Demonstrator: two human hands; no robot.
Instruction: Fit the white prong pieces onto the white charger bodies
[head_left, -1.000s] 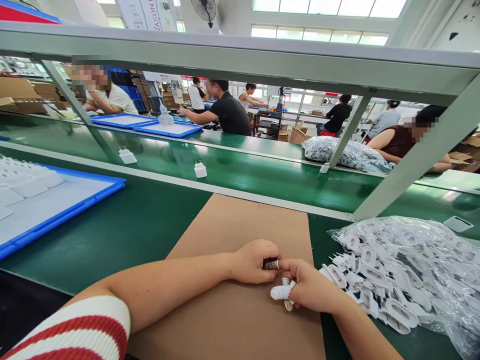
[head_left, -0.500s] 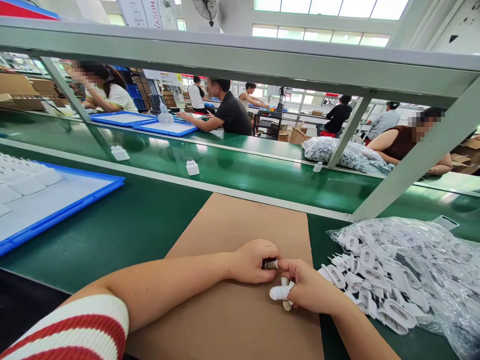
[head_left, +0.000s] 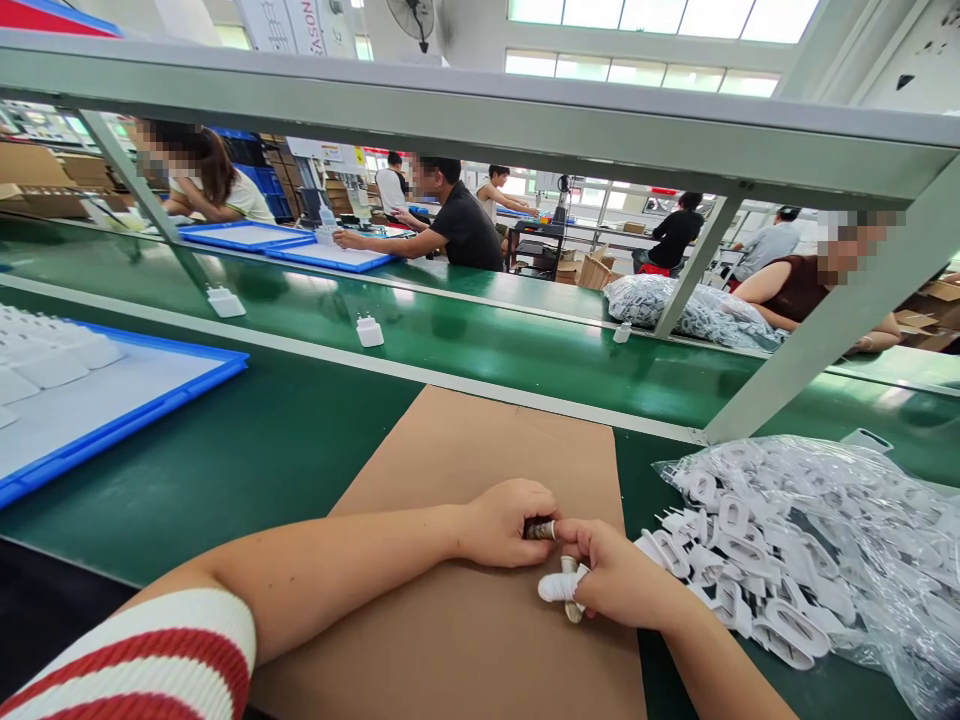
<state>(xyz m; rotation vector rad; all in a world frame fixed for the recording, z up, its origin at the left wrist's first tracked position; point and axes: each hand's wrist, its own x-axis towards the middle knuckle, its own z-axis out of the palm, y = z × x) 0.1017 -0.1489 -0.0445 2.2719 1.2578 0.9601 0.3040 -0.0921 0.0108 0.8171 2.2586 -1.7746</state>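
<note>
1. The left hand (head_left: 506, 522) and right hand (head_left: 622, 575) met over one brown cardboard sheet (head_left: 420, 650), fingers bent; whether either grip held anything could not be told.
2. White plastic parts (head_left: 795, 630) lay beside the right hand, in and around one clear bag (head_left: 907, 620); probably light, stiff, smooth, best held by their oval rims.
3. Parts: too many to count. Beyond the desk (head_left: 247, 450) edge: three white plugs (head_left: 370, 331).
</note>
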